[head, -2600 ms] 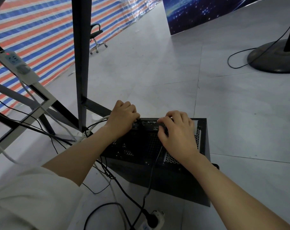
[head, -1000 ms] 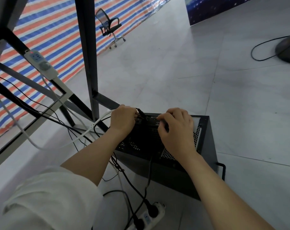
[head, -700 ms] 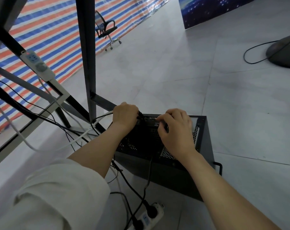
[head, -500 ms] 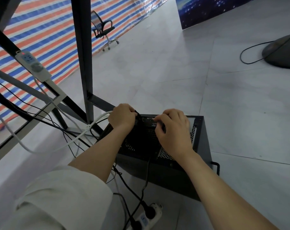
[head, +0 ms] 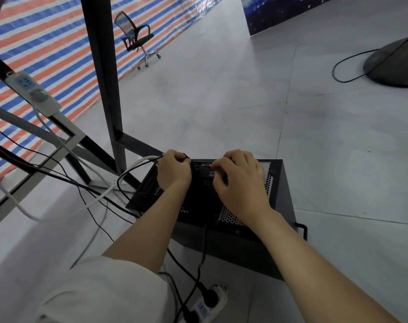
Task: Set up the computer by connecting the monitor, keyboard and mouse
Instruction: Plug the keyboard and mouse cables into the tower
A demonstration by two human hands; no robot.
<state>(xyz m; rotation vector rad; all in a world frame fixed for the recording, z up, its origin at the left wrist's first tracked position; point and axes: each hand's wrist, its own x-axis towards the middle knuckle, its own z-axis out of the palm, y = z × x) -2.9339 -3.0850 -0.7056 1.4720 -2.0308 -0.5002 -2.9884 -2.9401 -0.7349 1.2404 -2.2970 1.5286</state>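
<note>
A black computer case (head: 278, 206) stands on the grey floor with its rear panel turned up toward me. My left hand (head: 174, 170) is curled round a black cable plug at the panel's left port area; a black cable (head: 128, 173) loops away from it to the left. My right hand (head: 239, 180) rests over the panel's middle with its fingers curled on the ports, and what it pinches is hidden. A power cord (head: 204, 243) leaves the panel's lower edge. Monitor, keyboard and mouse are out of view.
A black desk leg (head: 102, 82) rises just left of the case, with crossbars behind. A white power strip (head: 207, 304) lies on the floor near me. Another strip (head: 32, 93) hangs on the frame. An office chair (head: 136, 38) and a round stand base (head: 394, 64) are far off.
Both hands stay at the rear panel. My left hand has shifted slightly at the ports with the plug. The view has swung a little.
</note>
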